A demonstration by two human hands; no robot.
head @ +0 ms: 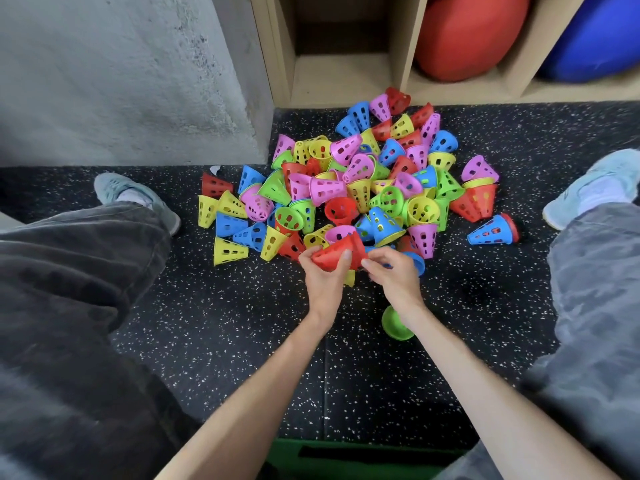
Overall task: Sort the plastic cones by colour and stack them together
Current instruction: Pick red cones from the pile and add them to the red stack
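Observation:
A pile of perforated plastic cones in red, yellow, blue, green and pink lies on the black speckled floor. At its near edge my left hand grips a red cone lying on its side, thumb over its wall. My right hand pinches the same red cone at its right end, fingers curled. A blue cone lies just behind my right hand, and a bit of yellow cone shows between my hands. A single green cone lies on the floor under my right wrist.
My legs in dark trousers and light shoes flank the pile. A grey concrete wall stands at the back left, a wooden shelf with a red ball and a blue ball behind the pile. A blue-in-red cone pair lies apart at right.

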